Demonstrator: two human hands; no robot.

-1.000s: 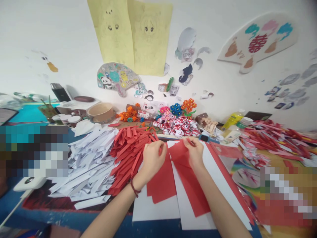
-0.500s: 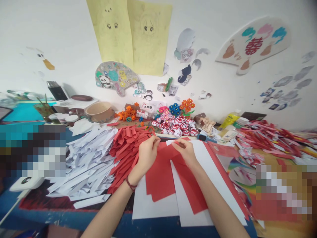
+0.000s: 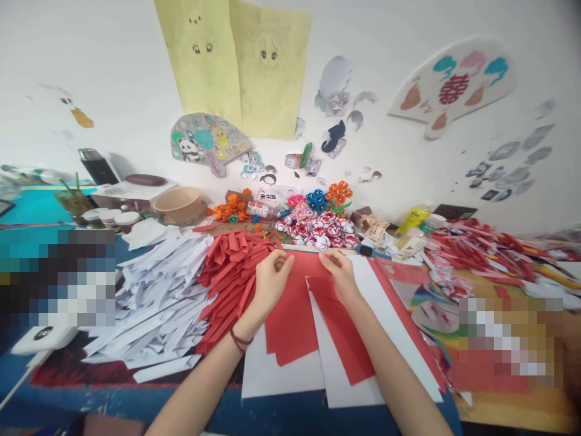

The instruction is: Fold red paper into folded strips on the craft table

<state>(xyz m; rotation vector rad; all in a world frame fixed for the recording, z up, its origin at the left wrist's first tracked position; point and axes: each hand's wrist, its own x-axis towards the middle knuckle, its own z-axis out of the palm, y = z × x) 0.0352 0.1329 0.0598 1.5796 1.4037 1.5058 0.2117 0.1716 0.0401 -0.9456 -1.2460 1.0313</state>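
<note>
Right hand (image 3: 341,277) has shifted nearer the left hand (image 3: 271,281), both pinching red paper (image 3: 293,327) at its far edge; I judge uneven tugging could skew it.

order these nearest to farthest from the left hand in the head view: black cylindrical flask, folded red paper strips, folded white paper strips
1. Folded red paper strips, immediately left of the left hand
2. Folded white paper strips, left of those
3. Black cylindrical flask, back left

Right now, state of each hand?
Left hand: fingers curled at red paper; whether holding it, cannot tell.
Right hand: closed, apparently pinching red paper.
</note>
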